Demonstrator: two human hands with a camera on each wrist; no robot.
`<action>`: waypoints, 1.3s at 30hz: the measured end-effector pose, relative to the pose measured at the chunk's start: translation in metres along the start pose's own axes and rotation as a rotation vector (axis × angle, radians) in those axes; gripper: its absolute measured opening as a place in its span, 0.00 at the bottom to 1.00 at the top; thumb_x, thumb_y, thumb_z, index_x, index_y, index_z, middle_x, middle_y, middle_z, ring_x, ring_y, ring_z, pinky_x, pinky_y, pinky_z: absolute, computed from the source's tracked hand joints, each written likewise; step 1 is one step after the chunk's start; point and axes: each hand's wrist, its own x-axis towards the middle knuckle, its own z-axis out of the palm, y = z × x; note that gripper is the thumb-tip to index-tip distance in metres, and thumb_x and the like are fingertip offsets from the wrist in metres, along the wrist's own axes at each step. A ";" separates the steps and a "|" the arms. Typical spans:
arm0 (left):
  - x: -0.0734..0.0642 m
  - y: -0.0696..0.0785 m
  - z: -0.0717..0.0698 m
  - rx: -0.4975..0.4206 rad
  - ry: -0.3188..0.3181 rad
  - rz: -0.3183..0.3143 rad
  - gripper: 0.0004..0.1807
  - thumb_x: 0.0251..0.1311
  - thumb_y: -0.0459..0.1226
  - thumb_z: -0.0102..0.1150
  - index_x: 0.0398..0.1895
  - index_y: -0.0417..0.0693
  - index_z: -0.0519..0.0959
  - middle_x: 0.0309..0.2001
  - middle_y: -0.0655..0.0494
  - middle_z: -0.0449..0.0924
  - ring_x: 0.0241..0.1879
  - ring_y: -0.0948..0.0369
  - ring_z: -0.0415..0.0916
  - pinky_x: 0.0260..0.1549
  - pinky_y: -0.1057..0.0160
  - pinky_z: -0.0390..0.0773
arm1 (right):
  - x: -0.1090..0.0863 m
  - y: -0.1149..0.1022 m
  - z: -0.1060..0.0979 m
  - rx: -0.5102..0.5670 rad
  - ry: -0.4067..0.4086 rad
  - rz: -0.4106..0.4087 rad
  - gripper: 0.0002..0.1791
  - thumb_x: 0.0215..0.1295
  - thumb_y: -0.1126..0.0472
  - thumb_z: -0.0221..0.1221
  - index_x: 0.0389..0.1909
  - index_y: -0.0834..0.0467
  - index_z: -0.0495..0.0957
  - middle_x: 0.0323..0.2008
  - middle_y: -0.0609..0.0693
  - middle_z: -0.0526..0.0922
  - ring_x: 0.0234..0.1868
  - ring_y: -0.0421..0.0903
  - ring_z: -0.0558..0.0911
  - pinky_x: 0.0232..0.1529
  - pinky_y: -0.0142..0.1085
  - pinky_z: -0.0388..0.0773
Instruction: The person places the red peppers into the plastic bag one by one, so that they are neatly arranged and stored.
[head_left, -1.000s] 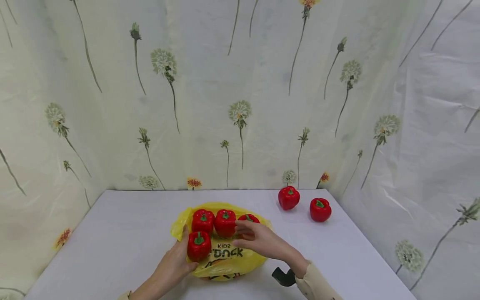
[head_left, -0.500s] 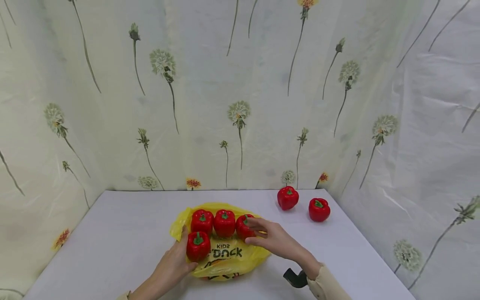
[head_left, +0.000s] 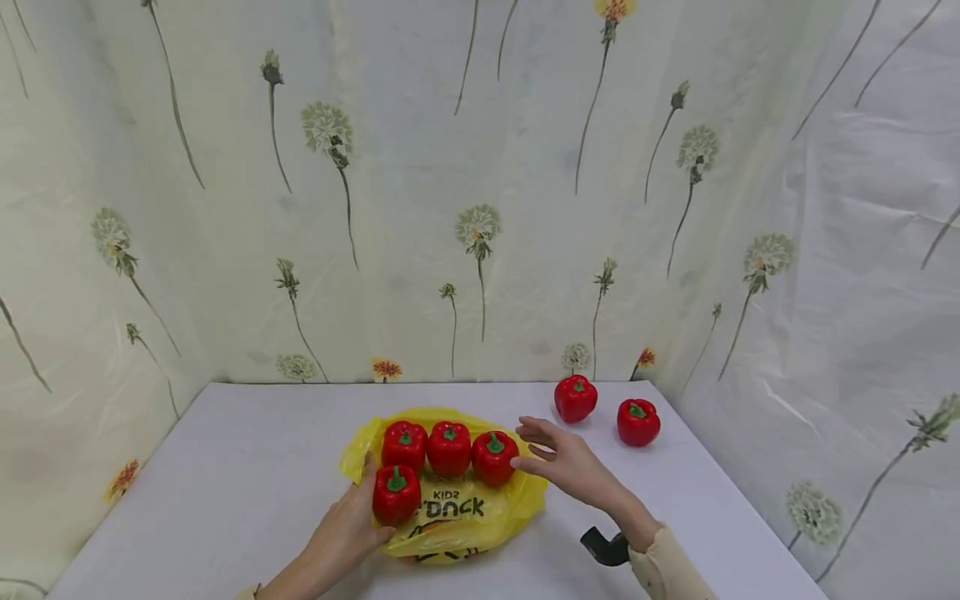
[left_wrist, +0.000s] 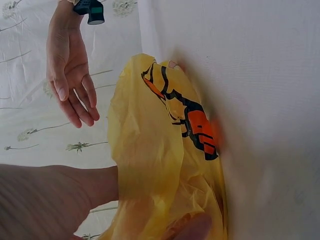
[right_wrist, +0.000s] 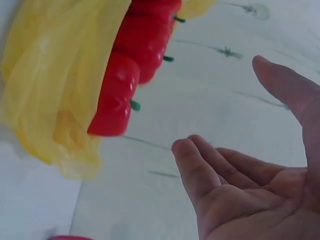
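Note:
A yellow plastic bag (head_left: pixel 468 529) with dark printed lettering lies spread on the table. Three red bell peppers sit in a row on it: the left one (head_left: pixel 403 446), the middle one (head_left: pixel 450 450) and the right one (head_left: pixel 495 458). A nearer pepper (head_left: pixel 396 496) stands at its left side. My left hand (head_left: pixel 341 521) holds the bag's left side beside that pepper, its fingers partly hidden; in the left wrist view the plastic drapes over part of the hand. My right hand (head_left: pixel 562 462) hovers right of the row, fingers loosely extended and palm empty (right_wrist: pixel 250 210).
Two more red bell peppers, one (head_left: pixel 576 398) at the table's back edge and one (head_left: pixel 639 422) near the right edge, lie on the white table (head_left: pixel 247 467). A curtain with dandelion prints (head_left: pixel 405 208) encloses the back and sides. A dark wrist device (head_left: pixel 606 547) sits at my right wrist.
My right hand has drawn back to the right from the right pepper of the row, which now shows fully. My left hand stays at the bag's left side.

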 end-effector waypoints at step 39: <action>-0.002 -0.003 -0.001 -0.004 -0.005 0.028 0.60 0.43 0.33 0.75 0.73 0.29 0.44 0.65 0.29 0.64 0.47 0.49 0.79 0.40 0.51 0.83 | 0.005 0.044 -0.098 -0.107 0.545 0.296 0.55 0.58 0.40 0.64 0.76 0.58 0.43 0.74 0.62 0.53 0.74 0.61 0.54 0.64 0.59 0.65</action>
